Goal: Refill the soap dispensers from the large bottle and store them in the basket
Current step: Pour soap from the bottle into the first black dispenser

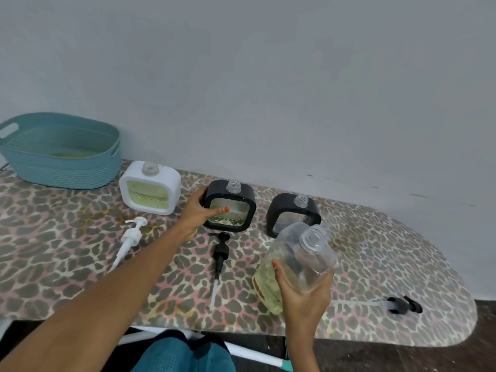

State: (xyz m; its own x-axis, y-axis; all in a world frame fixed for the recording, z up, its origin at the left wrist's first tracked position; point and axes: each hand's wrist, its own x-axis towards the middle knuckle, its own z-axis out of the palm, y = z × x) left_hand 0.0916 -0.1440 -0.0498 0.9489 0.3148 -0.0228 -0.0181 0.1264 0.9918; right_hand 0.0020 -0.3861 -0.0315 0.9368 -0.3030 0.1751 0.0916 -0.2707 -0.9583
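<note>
Three square soap dispensers stand uncapped near the wall. The white dispenser holds greenish soap almost to the top. My left hand grips the left side of the middle black dispenser, thumb across its window; a little soap lies at its bottom. The right black dispenser looks empty. My right hand holds the large clear bottle, uncapped, mouth up and tilted toward the right black dispenser, with yellowish soap low inside. The teal basket sits at the far left with nothing in it.
Three pump heads lie loose on the leopard-print board: a white pump, a black pump in the middle, another black pump near the rounded right end. A grey wall runs behind; dark floor lies beyond the board's front edge.
</note>
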